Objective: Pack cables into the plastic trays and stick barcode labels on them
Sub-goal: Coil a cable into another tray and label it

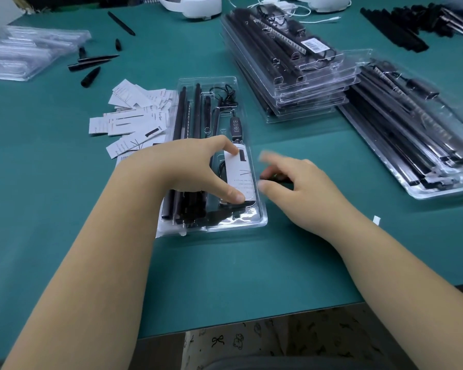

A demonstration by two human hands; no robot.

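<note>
A clear plastic tray (259,222) lies on the green table in front of me, filled with black rods, a coiled black cable and a small controller (235,127). On its right part lies a white printed leaflet (239,173). My left hand (187,166) holds that leaflet between index fingertip at its top and thumb at its bottom. My right hand (297,190) hovers blurred just right of the tray, fingers loosely curled; a small dark thing shows under its fingers, and I cannot tell if it is held.
Loose white leaflets (134,118) are heaped left of the tray. Two stacks of packed trays (300,84) (422,134) lie at the right, the nearer stack's top one bearing a barcode label (312,45). Empty trays (24,52) and loose black parts (91,65) lie far left. The table edge runs close to me.
</note>
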